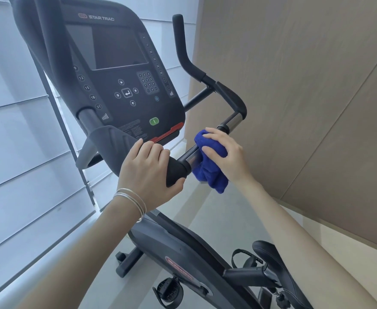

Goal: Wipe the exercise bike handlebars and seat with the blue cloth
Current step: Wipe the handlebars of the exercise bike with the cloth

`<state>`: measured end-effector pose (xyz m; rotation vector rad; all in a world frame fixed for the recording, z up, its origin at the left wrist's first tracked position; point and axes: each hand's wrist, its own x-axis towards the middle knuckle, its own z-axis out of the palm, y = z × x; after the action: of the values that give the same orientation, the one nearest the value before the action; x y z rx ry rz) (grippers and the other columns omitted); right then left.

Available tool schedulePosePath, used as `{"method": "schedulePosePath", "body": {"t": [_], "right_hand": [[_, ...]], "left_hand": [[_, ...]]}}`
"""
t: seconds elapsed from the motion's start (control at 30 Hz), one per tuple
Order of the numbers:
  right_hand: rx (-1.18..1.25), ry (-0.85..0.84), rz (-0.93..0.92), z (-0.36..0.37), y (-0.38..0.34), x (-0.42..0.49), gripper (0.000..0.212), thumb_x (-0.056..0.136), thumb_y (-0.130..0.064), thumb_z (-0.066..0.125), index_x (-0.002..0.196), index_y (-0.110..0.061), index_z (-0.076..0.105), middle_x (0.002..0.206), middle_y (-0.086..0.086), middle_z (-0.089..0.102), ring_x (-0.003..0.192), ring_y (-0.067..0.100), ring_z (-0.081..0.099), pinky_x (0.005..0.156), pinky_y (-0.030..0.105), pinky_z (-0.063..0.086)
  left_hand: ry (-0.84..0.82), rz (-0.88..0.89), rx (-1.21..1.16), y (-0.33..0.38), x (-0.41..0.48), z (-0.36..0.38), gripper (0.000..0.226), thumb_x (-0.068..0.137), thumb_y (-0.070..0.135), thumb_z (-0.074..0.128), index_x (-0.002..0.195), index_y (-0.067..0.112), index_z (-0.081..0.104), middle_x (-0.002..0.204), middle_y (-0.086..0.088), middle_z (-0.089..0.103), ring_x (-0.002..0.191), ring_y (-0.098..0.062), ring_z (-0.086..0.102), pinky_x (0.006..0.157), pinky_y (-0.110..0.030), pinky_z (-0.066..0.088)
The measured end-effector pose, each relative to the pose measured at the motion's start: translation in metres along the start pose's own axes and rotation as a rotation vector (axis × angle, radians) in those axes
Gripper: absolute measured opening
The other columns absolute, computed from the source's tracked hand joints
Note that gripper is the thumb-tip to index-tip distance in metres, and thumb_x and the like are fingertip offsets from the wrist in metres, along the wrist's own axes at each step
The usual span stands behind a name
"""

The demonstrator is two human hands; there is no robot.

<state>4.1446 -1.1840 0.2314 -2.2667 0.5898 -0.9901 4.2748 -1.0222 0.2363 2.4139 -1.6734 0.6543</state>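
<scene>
You can read "STAR TRAC" beside a small red logo at the top of the console point(107, 70). Down its left edge you see 9, 12, 15, 18 and 21 in round buttons; the right edge carries a similar column, too small to read surely. A numeric keypad point(147, 82) sits right of the enter-arrow key point(127, 93). The fine print beside the green button point(154, 121) and the red oval badge point(178, 267) on the bike body are illegible.

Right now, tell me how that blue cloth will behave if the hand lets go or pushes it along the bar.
The cloth looks soft and floppy: it bunches round the bar and a tail hangs below. Released by the right hand, it would probably sag or slide off. Pushed, it should glide easily on the shiny metal section, dragging more on the rubber grip held by the left hand.
</scene>
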Motion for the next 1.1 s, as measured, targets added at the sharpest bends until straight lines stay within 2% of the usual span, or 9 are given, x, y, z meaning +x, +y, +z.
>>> {"method": "schedulePosePath", "body": {"t": [0.13, 0.27, 0.47, 0.5, 0.63, 0.73, 0.8, 0.97, 1.1], "right_hand": [[-0.032, -0.129, -0.102, 0.007, -0.009, -0.027, 0.046, 0.081, -0.005, 0.062, 0.126, -0.009, 0.053, 0.140, 0.000, 0.047, 0.127, 0.020, 0.043, 0.108, 0.034, 0.037], [0.002, -0.145, -0.207, 0.011, -0.004, -0.035, 0.045, 0.081, -0.003, 0.061, 0.125, -0.010, 0.056, 0.139, -0.003, 0.047, 0.128, 0.016, 0.044, 0.109, 0.030, 0.037], [-0.021, 0.056, 0.047, -0.008, 0.027, 0.007, 0.046, 0.080, 0.008, 0.057, 0.124, -0.006, 0.057, 0.137, 0.004, 0.051, 0.125, 0.017, 0.048, 0.109, 0.036, 0.037], [-0.034, 0.076, 0.062, -0.008, 0.028, 0.009, 0.046, 0.080, 0.008, 0.057, 0.123, -0.007, 0.057, 0.137, 0.004, 0.051, 0.124, 0.017, 0.048, 0.109, 0.034, 0.037], [-0.087, 0.087, 0.012, 0.007, 0.014, -0.017, 0.045, 0.081, 0.004, 0.059, 0.124, -0.009, 0.057, 0.138, 0.003, 0.049, 0.123, 0.016, 0.048, 0.101, 0.010, 0.035], [-0.129, 0.006, -0.131, 0.018, 0.000, -0.047, 0.044, 0.081, -0.004, 0.063, 0.124, -0.005, 0.056, 0.137, 0.009, 0.051, 0.122, 0.017, 0.049, 0.100, 0.018, 0.042], [-0.109, -0.035, -0.170, 0.018, -0.006, -0.054, 0.043, 0.081, -0.003, 0.063, 0.124, -0.004, 0.057, 0.136, 0.010, 0.052, 0.121, 0.015, 0.049, 0.100, 0.016, 0.042], [-0.112, -0.031, -0.087, 0.004, -0.004, -0.029, 0.045, 0.080, 0.006, 0.060, 0.122, -0.006, 0.059, 0.137, 0.006, 0.052, 0.119, 0.012, 0.049, 0.100, 0.005, 0.033], [-0.157, -0.047, 0.076, -0.015, 0.009, 0.008, 0.047, 0.079, 0.006, 0.057, 0.123, -0.010, 0.059, 0.138, 0.002, 0.051, 0.124, 0.017, 0.049, 0.105, 0.020, 0.034]], "left_hand": [[0.024, -0.002, -0.011, 0.000, -0.002, 0.002, 0.059, 0.077, 0.061, 0.037, 0.094, 0.010, 0.063, 0.097, -0.006, 0.066, 0.098, -0.028, 0.058, 0.107, -0.041, 0.036], [0.028, 0.012, -0.002, 0.000, -0.002, 0.002, 0.062, 0.078, 0.061, 0.034, 0.094, 0.009, 0.062, 0.095, -0.006, 0.066, 0.098, -0.029, 0.058, 0.108, -0.042, 0.036], [-0.014, 0.015, 0.002, 0.000, -0.002, -0.002, 0.062, 0.079, 0.063, 0.030, 0.098, 0.011, 0.059, 0.100, -0.005, 0.064, 0.100, -0.027, 0.055, 0.111, -0.041, 0.031], [-0.012, 0.017, 0.000, 0.000, -0.001, -0.002, 0.062, 0.079, 0.063, 0.030, 0.098, 0.012, 0.059, 0.100, -0.004, 0.064, 0.100, -0.027, 0.055, 0.111, -0.041, 0.031], [-0.009, 0.019, 0.000, -0.001, -0.002, -0.001, 0.063, 0.079, 0.063, 0.027, 0.099, 0.012, 0.058, 0.101, -0.005, 0.063, 0.100, -0.027, 0.054, 0.110, -0.041, 0.030], [0.000, 0.027, -0.001, -0.002, -0.002, 0.000, 0.064, 0.079, 0.062, 0.026, 0.098, 0.011, 0.059, 0.099, -0.006, 0.063, 0.098, -0.028, 0.054, 0.109, -0.041, 0.031], [0.001, 0.036, 0.003, -0.003, -0.002, 0.000, 0.063, 0.080, 0.062, 0.029, 0.097, 0.010, 0.059, 0.098, -0.007, 0.064, 0.098, -0.029, 0.055, 0.108, -0.042, 0.032], [-0.034, 0.066, 0.032, -0.005, -0.002, -0.001, 0.061, 0.081, 0.061, 0.032, 0.099, 0.008, 0.058, 0.100, -0.009, 0.064, 0.098, -0.032, 0.054, 0.108, -0.044, 0.032], [-0.036, 0.076, 0.031, -0.003, -0.004, -0.003, 0.061, 0.081, 0.061, 0.032, 0.098, 0.008, 0.057, 0.100, -0.009, 0.064, 0.097, -0.032, 0.054, 0.107, -0.044, 0.033]]}}
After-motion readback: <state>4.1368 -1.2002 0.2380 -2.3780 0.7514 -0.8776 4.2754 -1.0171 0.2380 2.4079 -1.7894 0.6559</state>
